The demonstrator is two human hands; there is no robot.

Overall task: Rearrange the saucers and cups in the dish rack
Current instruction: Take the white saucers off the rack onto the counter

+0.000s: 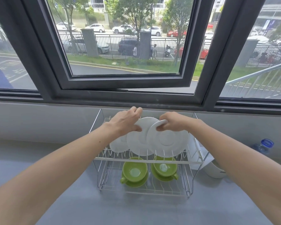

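Both hands reach over a two-tier wire rack [146, 160] on a grey counter [81, 200] below a window [125, 46].

The left hand [126, 121] is clamped on the top rim of the middle saucer [139, 140]: the thumb presses the near face, and the fingers [136, 109] curl over the rim to its far side. The right hand [173, 121] is clamped on the top rim of the right saucer [169, 142] in the same way, thumb tucked under the near edge and knuckles above it. The two grips lie close together, the fingertips of one hand just beside those of the other.

Both saucers are white and stand on edge in the upper tier's slots, below the fingers. The right one overlaps the front of the middle one. A third white saucer [118, 145] stands to the left of the left hand's grip, lower down, partly hidden behind the middle one and touched by neither hand.

In the lower tier, well below both hands, sit two green cups, each upright on a green saucer. The left cup [134, 169] lies under the left hand, its handle pointing near-left. The right cup [165, 167] lies under the right hand, its handle pointing near-right.

Right of the rack, past the right forearm, stand a white object [215, 169] and, farther right, a blue-capped bottle [264, 146].
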